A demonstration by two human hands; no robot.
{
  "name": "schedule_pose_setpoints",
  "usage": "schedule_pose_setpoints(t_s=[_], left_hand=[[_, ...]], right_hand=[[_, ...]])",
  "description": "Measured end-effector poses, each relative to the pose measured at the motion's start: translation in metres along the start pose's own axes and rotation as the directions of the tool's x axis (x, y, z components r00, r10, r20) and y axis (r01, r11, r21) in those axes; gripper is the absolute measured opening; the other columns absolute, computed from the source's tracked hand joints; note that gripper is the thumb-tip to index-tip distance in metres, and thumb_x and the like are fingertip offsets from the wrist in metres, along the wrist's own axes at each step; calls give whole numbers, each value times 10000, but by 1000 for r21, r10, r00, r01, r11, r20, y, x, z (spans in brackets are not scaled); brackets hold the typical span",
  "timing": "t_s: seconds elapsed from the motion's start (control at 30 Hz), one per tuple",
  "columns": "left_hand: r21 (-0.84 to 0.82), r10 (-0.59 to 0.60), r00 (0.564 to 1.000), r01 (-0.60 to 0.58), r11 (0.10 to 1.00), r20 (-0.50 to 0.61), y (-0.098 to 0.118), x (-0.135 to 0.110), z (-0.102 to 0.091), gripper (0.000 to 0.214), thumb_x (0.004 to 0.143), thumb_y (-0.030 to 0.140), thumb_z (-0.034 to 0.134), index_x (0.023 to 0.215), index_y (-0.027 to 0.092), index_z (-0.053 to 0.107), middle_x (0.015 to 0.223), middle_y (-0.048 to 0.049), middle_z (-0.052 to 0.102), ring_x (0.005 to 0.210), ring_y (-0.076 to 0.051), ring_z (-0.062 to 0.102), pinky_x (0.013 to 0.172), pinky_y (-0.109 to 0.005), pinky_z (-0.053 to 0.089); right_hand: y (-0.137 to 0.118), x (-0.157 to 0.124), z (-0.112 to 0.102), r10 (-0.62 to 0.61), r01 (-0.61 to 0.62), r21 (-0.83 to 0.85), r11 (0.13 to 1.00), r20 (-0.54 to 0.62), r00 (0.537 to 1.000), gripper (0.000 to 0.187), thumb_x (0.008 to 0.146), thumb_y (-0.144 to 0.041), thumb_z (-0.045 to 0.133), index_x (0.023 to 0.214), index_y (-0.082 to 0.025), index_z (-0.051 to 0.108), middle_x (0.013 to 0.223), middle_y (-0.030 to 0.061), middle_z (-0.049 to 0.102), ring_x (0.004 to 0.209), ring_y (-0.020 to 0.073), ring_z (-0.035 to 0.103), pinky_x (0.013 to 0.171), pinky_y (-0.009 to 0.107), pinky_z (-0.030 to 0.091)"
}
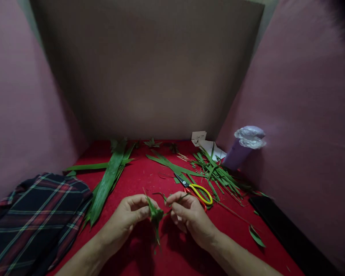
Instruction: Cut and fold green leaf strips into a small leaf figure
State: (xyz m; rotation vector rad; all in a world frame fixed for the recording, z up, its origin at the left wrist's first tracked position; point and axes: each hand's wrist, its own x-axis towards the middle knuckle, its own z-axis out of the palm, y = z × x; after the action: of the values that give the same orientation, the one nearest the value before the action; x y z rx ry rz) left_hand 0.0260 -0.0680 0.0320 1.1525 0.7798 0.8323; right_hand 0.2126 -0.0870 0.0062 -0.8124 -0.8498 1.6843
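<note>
Between thumb and fingers, my left hand (132, 214) pinches a small folded green leaf piece (155, 214), with pointed ends sticking up and down. My right hand (189, 214) is closed just to its right, gripping a thin green leaf strip (163, 197) whose end reaches toward the folded piece. Whether the strip is joined to that piece I cannot tell. Right behind my right hand lie scissors (194, 188) with one yellow and one red handle, their blades pointing away to the left.
Long broad leaves (109, 180) lie at the left, beside a dark plaid cloth (40, 218). Cut leaf strips (215, 172) are heaped at the back right, near white papers (211, 147) and a purple container (238, 153) topped with clear plastic. A black flat object (287, 230) runs along the right edge.
</note>
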Motion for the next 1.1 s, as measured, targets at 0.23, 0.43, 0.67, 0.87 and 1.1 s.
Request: schedule_pose_setpoints(t_s=[0.23,0.43,0.67,0.87,1.1], left_hand=[[-351,-195,980,191,917,23,0,0,2,86,715,151,634,781,97,644,682,-75,638,581,-125,568,592,-259,437],[-471,-261,965,247,846,38,-7,4,-4,28,705,116,610,727,112,626,661,-55,629,550,-119,566,550,-248,430],[-522,-90,936,268,810,340,-18,0,-5,194,811,223,450,729,128,599,657,-55,578,562,-148,549,482,-247,451],[-472,-129,878,365,802,460,-33,-3,2,242,830,218,377,725,127,575,659,-83,598,555,-174,587,443,-254,471],[-387,-304,834,497,777,461,-29,-5,12,292,824,310,420,757,106,618,680,-112,642,574,-170,618,493,-252,483]], right_hand=[[11,-3,0,-85,91,-149,985,48,995,261,724,-395,662,804,-150,623,572,-35,498,409,22,337,352,142,188],[-4,1,-4,-348,335,-109,936,-137,927,565,771,-650,396,900,-156,639,796,74,583,626,127,478,488,213,362],[-6,2,-2,-225,202,-377,904,-19,974,317,759,-462,592,837,-164,668,721,18,571,551,93,452,533,222,362],[4,-2,13,-62,83,-129,988,160,985,477,628,-496,701,920,-128,618,814,63,613,699,163,578,660,280,419],[12,-2,17,38,-44,17,999,239,970,310,718,-411,643,799,-133,531,576,7,592,383,125,564,397,213,411]])
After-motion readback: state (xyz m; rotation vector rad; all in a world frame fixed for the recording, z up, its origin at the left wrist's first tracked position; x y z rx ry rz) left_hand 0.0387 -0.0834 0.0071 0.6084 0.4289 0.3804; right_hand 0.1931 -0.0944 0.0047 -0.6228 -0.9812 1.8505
